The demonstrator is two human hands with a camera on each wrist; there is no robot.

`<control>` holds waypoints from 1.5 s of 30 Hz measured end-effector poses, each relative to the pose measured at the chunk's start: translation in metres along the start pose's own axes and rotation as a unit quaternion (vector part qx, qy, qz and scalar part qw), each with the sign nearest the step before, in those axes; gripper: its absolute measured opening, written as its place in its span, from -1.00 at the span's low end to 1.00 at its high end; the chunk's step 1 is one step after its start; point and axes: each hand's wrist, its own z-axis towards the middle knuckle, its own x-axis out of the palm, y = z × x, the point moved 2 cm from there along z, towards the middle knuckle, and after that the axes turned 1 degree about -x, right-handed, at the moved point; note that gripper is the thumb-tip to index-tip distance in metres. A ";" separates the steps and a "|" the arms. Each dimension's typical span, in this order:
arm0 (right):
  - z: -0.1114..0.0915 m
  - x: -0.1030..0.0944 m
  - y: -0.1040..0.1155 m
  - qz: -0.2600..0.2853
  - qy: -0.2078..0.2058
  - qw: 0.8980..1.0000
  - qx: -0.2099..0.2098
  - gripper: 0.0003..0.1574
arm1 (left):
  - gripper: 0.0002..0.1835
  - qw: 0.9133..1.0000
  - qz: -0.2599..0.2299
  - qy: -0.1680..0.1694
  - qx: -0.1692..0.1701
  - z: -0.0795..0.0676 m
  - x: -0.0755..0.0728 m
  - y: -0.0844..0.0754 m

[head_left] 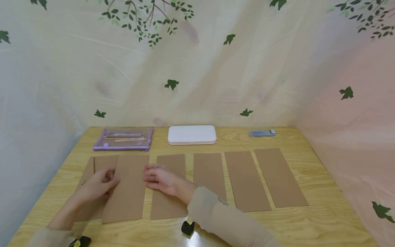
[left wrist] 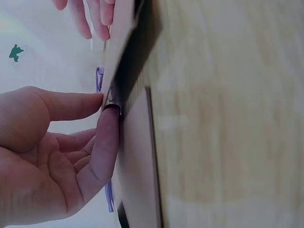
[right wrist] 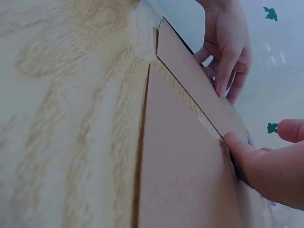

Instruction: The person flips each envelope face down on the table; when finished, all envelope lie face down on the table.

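Observation:
My left hand (head_left: 97, 185) pinches the left edge of a brown cardboard piece (head_left: 128, 192) between thumb and index finger. In the left wrist view that lifted edge (left wrist: 118, 57) stands tilted above the table, a dark gap beneath it. Another cardboard piece (head_left: 89, 209) lies partly under my left hand, with a line running down its upper part. The fingers of my right hand (head_left: 163, 180), fairly straight, are right at the held piece's opposite edge. Below my right hand lies a further cardboard piece (head_left: 169, 207); the right wrist view shows it flat (right wrist: 185, 166).
Three more brown cardboard pieces lie to the right: one (head_left: 208, 168), another (head_left: 247, 181) and the last (head_left: 280, 178). Along the back are a purple-edged clear pencil pouch (head_left: 123, 148), a white case (head_left: 192, 133) and a small blue item (head_left: 261, 133). Patterned cloth (head_left: 200, 68) surrounds the table.

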 end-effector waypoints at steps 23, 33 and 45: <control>0.003 0.001 -0.002 -0.014 0.022 1.000 -0.002 -0.28 | -0.36 0.996 0.085 0.005 0.034 0.005 0.004 -0.010; 0.006 -0.001 -0.001 -0.055 0.028 0.998 -0.003 -0.27 | -0.36 0.996 0.090 0.006 -0.003 0.006 0.009 -0.011; 0.005 0.002 0.002 -0.040 0.025 0.999 0.012 -0.32 | -0.39 0.998 0.056 -0.016 0.023 0.003 0.002 -0.003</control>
